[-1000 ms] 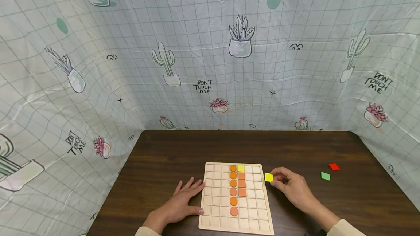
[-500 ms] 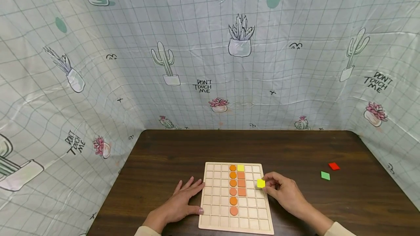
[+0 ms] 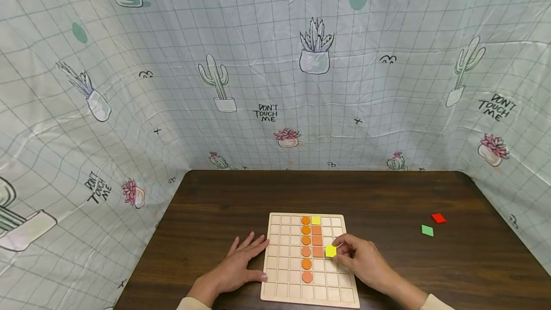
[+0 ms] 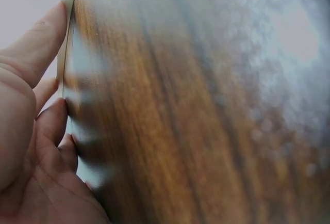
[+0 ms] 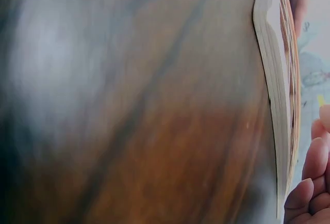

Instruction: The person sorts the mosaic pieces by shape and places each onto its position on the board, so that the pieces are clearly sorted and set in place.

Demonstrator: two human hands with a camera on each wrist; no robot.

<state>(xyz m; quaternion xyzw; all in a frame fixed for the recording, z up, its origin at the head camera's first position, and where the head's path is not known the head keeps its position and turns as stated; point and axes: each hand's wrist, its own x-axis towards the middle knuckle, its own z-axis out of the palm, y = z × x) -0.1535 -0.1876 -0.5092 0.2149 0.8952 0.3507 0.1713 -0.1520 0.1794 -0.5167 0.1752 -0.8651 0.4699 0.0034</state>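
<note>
A pale wooden grid board (image 3: pixel 284 292) lies on the table. One of its columns carries orange round discs (image 3: pixel 306 240). Beside them run orange square tiles (image 3: pixel 317 240), topped by a yellow square tile (image 3: pixel 316 220). My right hand (image 3: pixel 363 258) pinches another yellow square tile (image 3: pixel 330 251) between thumb and fingers, over the column just right of the orange squares. With fingers spread, my left hand (image 3: pixel 236 269) touches the board's left edge. The left wrist view has its thumb and fingertips against the board's side (image 4: pixel 66 53). In the right wrist view, curled fingers (image 5: pixel 315 162) appear beyond the board's edge (image 5: pixel 276 90).
A red square tile (image 3: pixel 438 217) and a green square tile (image 3: pixel 427 230) lie on the dark wooden table (image 3: pixel 241 190) to the right of the board. A sheet (image 3: pixel 258 37) printed with cacti hangs behind the table and along both sides.
My right hand has carried the yellow square tile leftward and nearer to me, from beside the board's right edge to over its grid. The left hand has stayed in place.
</note>
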